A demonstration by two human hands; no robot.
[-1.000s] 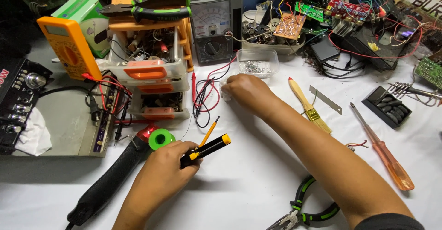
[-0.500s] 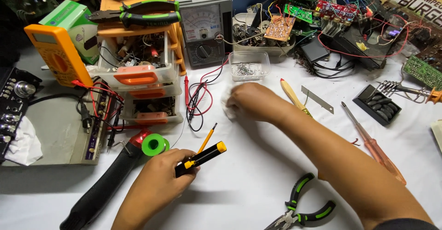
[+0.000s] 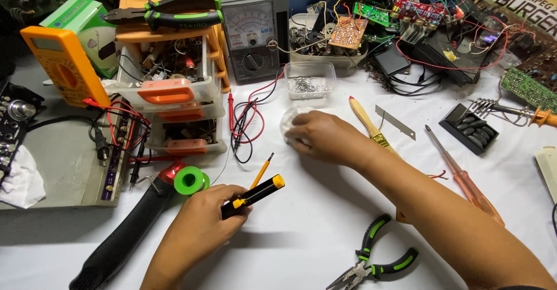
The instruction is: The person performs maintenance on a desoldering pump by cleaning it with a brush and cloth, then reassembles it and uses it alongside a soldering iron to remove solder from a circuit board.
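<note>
The black utility knife with yellow ends point(image 3: 253, 196) lies slanted in the left hand point(image 3: 200, 226), whose grip is clenched round its lower end, near the desk's front edge. Behind, a clear plastic tub point(image 3: 311, 80) holds small metal bits. The right hand point(image 3: 316, 134) presses flat on a crumpled white tissue point(image 3: 288, 120) mid-desk, its grip loosely curled over it.

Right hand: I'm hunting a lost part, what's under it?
A white crumpled wad shows past the right hand, resting on the white table. Anything beneath the palm is covered.
</note>
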